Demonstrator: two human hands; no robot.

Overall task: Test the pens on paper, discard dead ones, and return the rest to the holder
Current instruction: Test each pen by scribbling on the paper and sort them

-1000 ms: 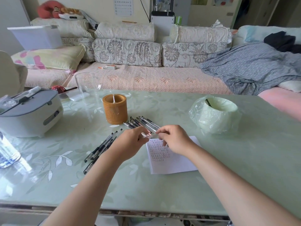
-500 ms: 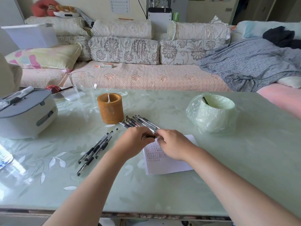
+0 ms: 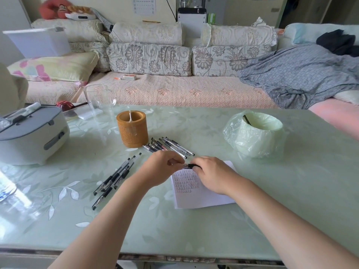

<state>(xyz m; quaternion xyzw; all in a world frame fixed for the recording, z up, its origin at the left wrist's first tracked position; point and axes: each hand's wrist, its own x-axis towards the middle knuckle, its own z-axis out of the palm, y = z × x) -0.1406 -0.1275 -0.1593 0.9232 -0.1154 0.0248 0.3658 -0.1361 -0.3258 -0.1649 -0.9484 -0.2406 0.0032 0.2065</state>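
On the far left of the green table (image 3: 194, 233) sits a white and grey cooker (image 3: 29, 133). Behind it, a bit to the right, stands a clear glass jug (image 3: 100, 100). Next comes a bunch of pens (image 3: 116, 175) lying side by side on the table. Behind them stands the brown holder (image 3: 132, 129), upright. A second bunch of pens (image 3: 171, 145) lies just to the right of the holder, touching its foot.

In the middle, the left hand (image 3: 163, 167) and the right hand (image 3: 211, 171) come together. Both have curled fingers, and each one pinches an end of the same pen (image 3: 188, 166). That pen is held flat, just above the top edge of the paper (image 3: 202, 199). The paper has rows of small scribbles on it, and the right hand hides part of it.

On the right stands a little bin (image 3: 254, 136) with a thin green bag in it. One dark pen (image 3: 246, 119) leans inside, against the rim.
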